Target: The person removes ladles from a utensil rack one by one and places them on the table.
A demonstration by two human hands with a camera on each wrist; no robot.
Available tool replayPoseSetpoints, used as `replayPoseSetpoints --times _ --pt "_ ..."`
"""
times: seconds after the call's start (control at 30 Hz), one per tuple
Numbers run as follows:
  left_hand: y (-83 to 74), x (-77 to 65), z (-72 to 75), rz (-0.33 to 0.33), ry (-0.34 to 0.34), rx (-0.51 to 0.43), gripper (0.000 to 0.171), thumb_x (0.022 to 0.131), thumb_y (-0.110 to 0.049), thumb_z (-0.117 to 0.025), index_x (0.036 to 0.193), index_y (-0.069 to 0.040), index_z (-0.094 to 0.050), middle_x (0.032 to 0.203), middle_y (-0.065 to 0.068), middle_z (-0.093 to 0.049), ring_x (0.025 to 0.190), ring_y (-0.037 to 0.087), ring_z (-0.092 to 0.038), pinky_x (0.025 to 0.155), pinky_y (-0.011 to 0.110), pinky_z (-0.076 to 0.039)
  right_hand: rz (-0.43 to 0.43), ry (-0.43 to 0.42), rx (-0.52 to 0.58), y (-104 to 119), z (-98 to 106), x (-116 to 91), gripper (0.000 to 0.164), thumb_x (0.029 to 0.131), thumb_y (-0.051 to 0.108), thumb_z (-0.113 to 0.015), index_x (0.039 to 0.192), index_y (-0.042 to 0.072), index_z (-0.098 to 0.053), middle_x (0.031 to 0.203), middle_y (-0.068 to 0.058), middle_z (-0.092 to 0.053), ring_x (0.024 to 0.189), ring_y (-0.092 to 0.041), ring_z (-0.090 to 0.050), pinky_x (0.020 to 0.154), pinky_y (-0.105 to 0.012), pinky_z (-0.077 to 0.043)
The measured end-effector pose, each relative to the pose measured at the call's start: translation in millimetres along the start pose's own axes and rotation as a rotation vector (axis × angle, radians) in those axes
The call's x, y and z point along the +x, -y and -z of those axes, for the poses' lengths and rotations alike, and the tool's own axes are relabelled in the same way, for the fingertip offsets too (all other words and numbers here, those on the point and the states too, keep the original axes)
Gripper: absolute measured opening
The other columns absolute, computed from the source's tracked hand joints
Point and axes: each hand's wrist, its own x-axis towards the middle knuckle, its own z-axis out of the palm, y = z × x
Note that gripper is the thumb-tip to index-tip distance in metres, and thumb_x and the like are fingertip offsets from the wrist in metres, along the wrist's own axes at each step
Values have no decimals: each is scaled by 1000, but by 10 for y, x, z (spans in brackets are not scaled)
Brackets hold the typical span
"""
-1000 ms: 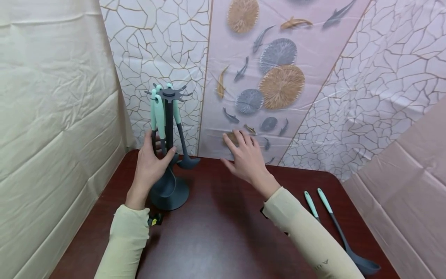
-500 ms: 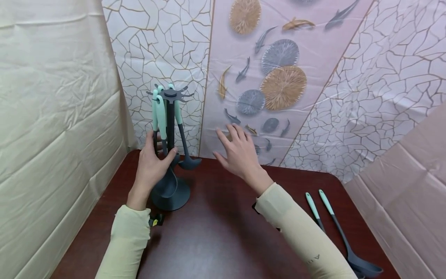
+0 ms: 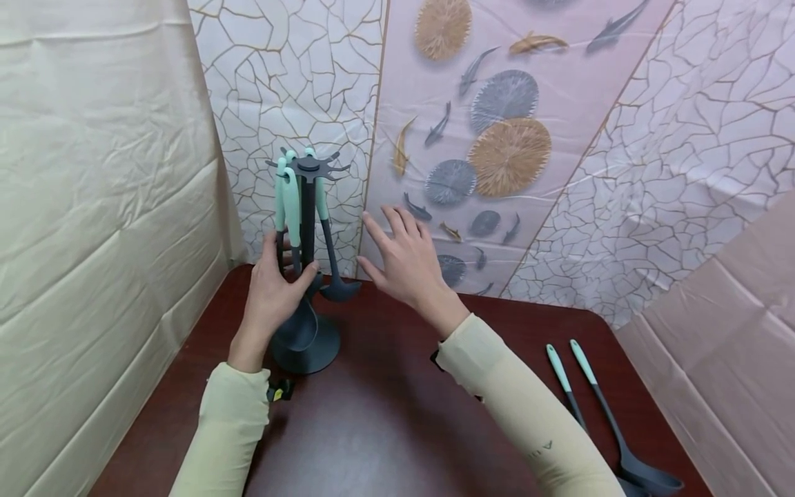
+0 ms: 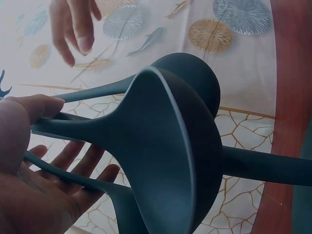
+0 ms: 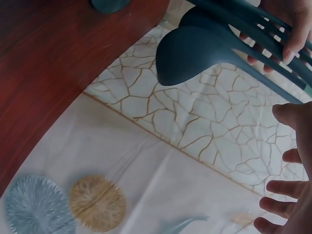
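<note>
A dark utensil stand (image 3: 310, 355) stands upright at the table's left rear, hung with several mint-handled dark utensils. My left hand (image 3: 270, 297) grips the stand's post among the hanging handles, thumb in front and fingers behind. Below that hand hangs a ladle (image 3: 298, 328), its bowl (image 4: 156, 136) large in the left wrist view. Another ladle (image 3: 339, 290) hangs on the stand's right side. My right hand (image 3: 410, 266) is raised to the right of the stand, fingers spread and holding nothing; in the right wrist view its fingers (image 5: 282, 190) are apart from the utensils.
At the table's right side lies a mint-handled ladle (image 3: 646, 476), with a second mint-handled utensil (image 3: 559, 369) beside it, partly hidden by my right sleeve. Cloth walls (image 3: 112, 228) border the dark red table (image 3: 373, 442) at the left, back and right.
My right hand has moved left and slightly up, closer to the stand. My left hand keeps its hold on the stand. The head view has shifted slightly.
</note>
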Motion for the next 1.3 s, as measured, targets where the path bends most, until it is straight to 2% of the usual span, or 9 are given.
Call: replayPoseSetpoints --times 0.3,0.67,1.0,1.3 --pt "7 10 7 -26 -2 4 75 99 -25 -77 158 -12 -33 135 19 -61 119 44 -68 97 63 -56 11 -15 -1 87 34 122 74 99 57 -66 160 19 -49 159 -18 -46 147 -37 -41 111 -59 -45" --pt "-3 2 15 -24 2 7 75 99 -25 -76 159 -12 -33 134 18 -61 117 42 -69 97 62 -56 -4 -41 88 227 126 290 73 101 60 -62 161 20 -48 160 -17 -46 148 -35 -40 114 -58 -41" --pt "-26 -5 8 -27 7 -16 74 99 -21 -76 159 -11 -33 135 19 -61 117 41 -69 97 61 -57 -13 -52 81 370 201 473 70 103 56 -61 160 20 -47 161 -16 -44 150 -35 -39 117 -57 -38" --pt "-29 6 5 -25 4 -16 74 99 -18 -75 159 -11 -32 135 20 -59 118 42 -69 97 61 -56 -29 -91 118 449 183 579 65 103 51 -63 158 18 -50 153 -15 -52 142 -33 -46 113 -55 -43"
